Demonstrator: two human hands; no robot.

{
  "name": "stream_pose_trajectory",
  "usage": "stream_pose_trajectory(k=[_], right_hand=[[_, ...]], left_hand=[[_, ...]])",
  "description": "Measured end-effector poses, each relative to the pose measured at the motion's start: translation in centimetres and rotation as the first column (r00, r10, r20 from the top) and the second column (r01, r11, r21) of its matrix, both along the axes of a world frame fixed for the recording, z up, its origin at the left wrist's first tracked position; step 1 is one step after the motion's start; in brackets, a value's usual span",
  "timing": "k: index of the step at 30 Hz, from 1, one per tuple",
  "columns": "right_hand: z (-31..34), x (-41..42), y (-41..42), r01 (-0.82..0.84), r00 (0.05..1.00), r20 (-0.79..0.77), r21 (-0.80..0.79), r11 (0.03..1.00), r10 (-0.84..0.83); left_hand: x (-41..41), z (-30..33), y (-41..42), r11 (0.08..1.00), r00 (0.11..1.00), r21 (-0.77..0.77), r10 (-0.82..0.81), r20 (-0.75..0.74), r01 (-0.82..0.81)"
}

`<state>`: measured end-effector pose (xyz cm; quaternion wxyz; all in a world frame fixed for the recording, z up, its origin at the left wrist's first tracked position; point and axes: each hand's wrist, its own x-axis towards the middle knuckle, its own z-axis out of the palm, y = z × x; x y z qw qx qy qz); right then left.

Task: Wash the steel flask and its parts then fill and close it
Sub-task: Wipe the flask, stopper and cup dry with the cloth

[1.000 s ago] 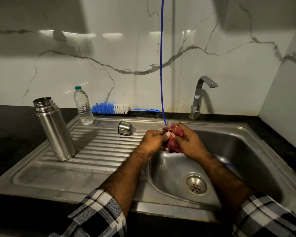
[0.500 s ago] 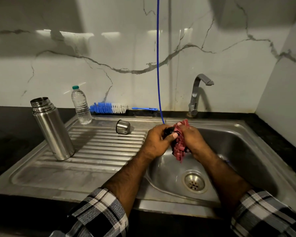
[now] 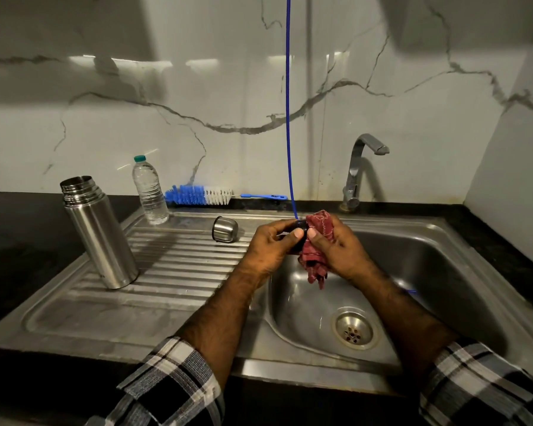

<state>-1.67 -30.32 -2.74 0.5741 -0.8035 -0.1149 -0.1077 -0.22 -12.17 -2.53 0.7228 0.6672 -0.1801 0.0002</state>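
**Flask stopper wiped with a red cloth over the sink basin**

Both hands meet above the left edge of the steel sink (image 3: 462, 241) basin. The left hand (image 3: 271, 247) curls its fingers and thumb round a small dark stopper (image 3: 300, 226), of which only a dark rim shows between the two thumbs. The right hand (image 3: 336, 244) holds a red cloth (image 3: 316, 256) bunched against the stopper, its thumb pressing on the cloth and the rest of the fabric hanging down from the grip towards the basin. Both sleeves are checked in black, white and grey.

The steel flask (image 3: 100, 235) stands upright and uncapped on the ribbed draining board (image 3: 173, 272), well to the left of the hands. Its steel cup lid (image 3: 225, 229) lies on its side on the same board, between the flask and the hands. A clear plastic water bottle (image 3: 150, 190) with a green cap stands at the back left corner of the board. Behind it a blue and white bottle brush (image 3: 199, 195) lies on the dark counter (image 3: 19, 241) along the marble wall. The tap (image 3: 356, 173) rises behind the basin, with no water visible at its spout. A thin blue cord (image 3: 288, 103) hangs down from above and passes behind the hands.
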Motion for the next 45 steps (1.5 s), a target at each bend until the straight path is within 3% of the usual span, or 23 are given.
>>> stream_pose_trajectory(k=[5,9,11,14,17,19,23,25,27,30,34,39,42,45], right_hand=[[0.9,0.4,-0.1,0.131,0.991,-0.038,0.003,0.991,-0.131],[0.7,0.7,-0.7,0.191,0.899,-0.438,0.391,0.901,0.000],[0.7,0.6,-0.7,0.242,0.866,-0.497,0.507,0.827,0.051],[0.7,0.9,-0.5,0.264,0.897,-0.440,0.616,0.742,0.046],[0.3,1.1,-0.2,0.222,0.943,-0.333,0.643,0.733,0.006],[0.3,1.2,-0.4,0.200,0.959,-0.284,0.653,0.730,-0.009],[0.6,1.3,-1.2,0.220,0.966,-0.250,0.667,0.712,-0.064],[0.6,1.4,-1.7,0.255,0.959,-0.271,0.682,0.686,-0.087],[0.6,1.4,-1.8,0.264,0.956,-0.279,0.678,0.686,-0.091],[0.4,1.1,-1.0,0.202,0.955,-0.295,0.565,0.800,-0.033],[0.3,0.6,0.5,0.071,0.980,-0.198,0.444,0.893,0.021],[0.1,0.6,0.0,0.171,0.985,-0.098,0.377,0.910,-0.145],[0.0,0.6,-0.1,0.188,0.982,-0.081,0.321,0.928,-0.171],[-0.3,0.5,0.3,0.112,0.994,-0.005,0.170,0.979,-0.113]], left_hand=[[-0.3,-0.2,-0.6,0.986,0.993,0.161,-0.051,0.111,0.033],[-0.2,-0.5,-0.8,0.972,0.978,0.233,-0.025,0.205,-0.023],[-0.3,-0.6,-1.2,0.979,0.984,0.200,0.003,0.180,-0.040],[-0.8,-0.5,-2.2,0.997,0.996,0.002,0.079,0.033,-0.079],[-0.9,-0.4,-2.6,0.979,0.981,-0.160,0.104,-0.165,-0.130],[-0.8,-0.1,-2.6,0.983,0.973,-0.118,0.112,-0.204,-0.138],[-0.5,-0.3,-2.1,0.995,0.987,0.077,0.081,-0.140,-0.070],[-0.4,-0.3,-2.0,0.995,0.984,0.059,0.083,-0.156,-0.074],[-0.4,-0.1,-1.8,0.992,0.973,-0.064,0.096,-0.212,-0.111],[-0.3,-0.1,-1.7,0.972,0.960,-0.201,0.061,-0.274,-0.119],[-1.1,0.0,-2.0,0.985,0.978,-0.157,0.037,-0.205,-0.070],[-0.9,0.0,-1.7,0.995,0.992,0.021,0.096,-0.076,-0.095],[-0.9,-0.3,-1.9,0.990,0.984,0.026,0.141,-0.106,-0.139],[-1.7,0.3,-2.5,0.980,0.955,-0.048,0.175,-0.241,-0.191]])
